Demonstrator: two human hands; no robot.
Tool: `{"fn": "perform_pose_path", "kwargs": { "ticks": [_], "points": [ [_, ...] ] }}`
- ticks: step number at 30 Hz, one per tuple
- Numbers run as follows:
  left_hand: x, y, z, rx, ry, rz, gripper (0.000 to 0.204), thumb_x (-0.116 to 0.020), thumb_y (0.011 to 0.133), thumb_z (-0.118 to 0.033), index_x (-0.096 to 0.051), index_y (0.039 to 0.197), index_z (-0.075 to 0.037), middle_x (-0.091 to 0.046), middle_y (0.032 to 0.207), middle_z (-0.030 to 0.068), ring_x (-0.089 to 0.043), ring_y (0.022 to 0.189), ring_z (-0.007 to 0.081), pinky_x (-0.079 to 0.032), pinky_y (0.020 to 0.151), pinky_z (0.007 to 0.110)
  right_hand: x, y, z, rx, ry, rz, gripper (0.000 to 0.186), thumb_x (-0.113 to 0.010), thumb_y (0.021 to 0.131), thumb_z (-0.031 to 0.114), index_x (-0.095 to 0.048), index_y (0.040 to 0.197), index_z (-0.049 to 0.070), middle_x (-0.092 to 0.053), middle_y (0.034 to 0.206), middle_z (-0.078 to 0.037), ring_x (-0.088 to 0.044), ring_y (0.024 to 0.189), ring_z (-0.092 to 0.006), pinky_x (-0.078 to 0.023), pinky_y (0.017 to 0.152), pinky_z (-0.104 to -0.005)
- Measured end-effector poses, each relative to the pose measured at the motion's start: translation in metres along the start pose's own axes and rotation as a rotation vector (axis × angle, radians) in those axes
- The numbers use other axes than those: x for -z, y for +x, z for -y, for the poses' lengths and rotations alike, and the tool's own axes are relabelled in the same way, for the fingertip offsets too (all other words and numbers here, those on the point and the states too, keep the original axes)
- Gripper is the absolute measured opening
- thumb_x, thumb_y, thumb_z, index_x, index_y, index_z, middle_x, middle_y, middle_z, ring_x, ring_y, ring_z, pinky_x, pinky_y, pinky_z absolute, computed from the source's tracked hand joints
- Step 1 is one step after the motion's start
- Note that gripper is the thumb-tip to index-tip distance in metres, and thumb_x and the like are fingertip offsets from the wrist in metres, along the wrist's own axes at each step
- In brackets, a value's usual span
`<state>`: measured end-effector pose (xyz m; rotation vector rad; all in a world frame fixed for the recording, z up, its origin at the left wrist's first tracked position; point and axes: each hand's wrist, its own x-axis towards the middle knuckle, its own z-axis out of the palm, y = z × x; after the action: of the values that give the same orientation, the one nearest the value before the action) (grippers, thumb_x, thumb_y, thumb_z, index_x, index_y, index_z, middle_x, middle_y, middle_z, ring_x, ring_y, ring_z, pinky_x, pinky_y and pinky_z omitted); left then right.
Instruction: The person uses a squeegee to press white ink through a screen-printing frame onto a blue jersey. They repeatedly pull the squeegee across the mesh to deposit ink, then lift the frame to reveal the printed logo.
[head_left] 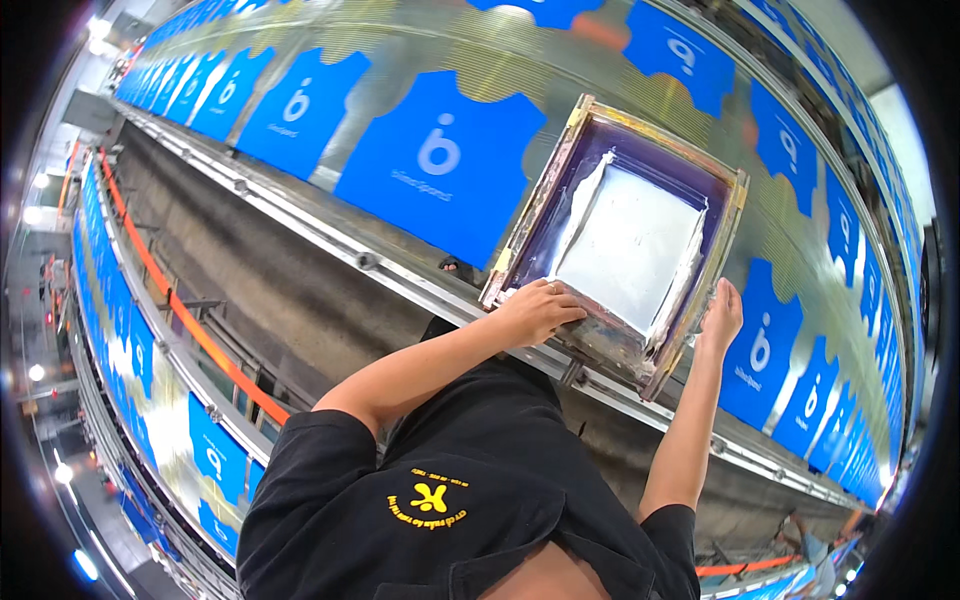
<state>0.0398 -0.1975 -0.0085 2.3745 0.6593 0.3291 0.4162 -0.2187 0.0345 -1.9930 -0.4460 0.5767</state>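
Note:
A screen-printing frame (738, 210) with worn wooden sides lies tilted across the long printing table in front of me. Inside, its mesh is dark purple around a wide white area, with thick white ink (580, 215) smeared along the sides. My left hand (540, 312) is closed over the frame's near left edge, a ring on one finger. At the frame's right side my right hand (722, 315) has its fingers curled against the edge; the grip is partly hidden. Just left of the frame lies a blue cut fabric piece (400, 150) printed in white.
More blue fabric pieces (765, 330) line the table on both sides and its far half. A metal rail (300, 222) runs along the near edge. To the left stand an orange bar (180, 310) and another table with blue pieces (215, 460). Another person (815, 555) is at the lower right.

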Motion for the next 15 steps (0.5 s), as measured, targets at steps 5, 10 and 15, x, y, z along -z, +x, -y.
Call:
{"fn": "perform_pose_path", "kwargs": {
  "ticks": [5, 10, 15],
  "points": [
    [0.046, 0.001, 0.034, 0.183, 0.124, 0.053, 0.060, -0.078, 0.079, -0.015, -0.068, 0.138, -0.016, -0.070, 0.137, 0.0026, -0.060, 0.132, 0.0239, -0.046, 0.109, 0.042, -0.091, 0.014, -0.030, 0.098, 0.023, 0.088, 0.037, -0.072, 0.102, 0.029, -0.074, 0.121, -0.003, -0.073, 0.113, -0.008, -0.064, 0.096, -0.0159, -0.052, 0.085, -0.0315],
    [0.089, -0.046, 0.023, 0.369, 0.065, 0.140, 0.058, -0.079, 0.074, -0.013, -0.073, 0.132, -0.015, -0.073, 0.135, 0.0027, -0.063, 0.130, 0.0260, -0.049, 0.108, 0.044, -0.120, -0.045, -0.046, 0.091, -0.009, 0.096, 0.035, -0.072, 0.102, 0.031, -0.075, 0.115, -0.001, -0.075, 0.105, -0.009, -0.067, 0.095, -0.0178, -0.052, 0.088, -0.0326],
    [0.114, -0.088, 0.002, 0.317, 0.136, 0.138, 0.059, -0.076, 0.072, -0.007, -0.073, 0.130, -0.013, -0.072, 0.136, 0.0043, -0.065, 0.127, 0.0261, -0.052, 0.104, 0.044, -0.120, -0.111, -0.039, -0.027, 0.113, 0.130, 0.032, -0.073, 0.103, 0.033, -0.073, 0.112, 0.003, -0.063, 0.085, 0.000, -0.053, 0.072, -0.0091, -0.044, 0.065, -0.0303]
  ]
}}
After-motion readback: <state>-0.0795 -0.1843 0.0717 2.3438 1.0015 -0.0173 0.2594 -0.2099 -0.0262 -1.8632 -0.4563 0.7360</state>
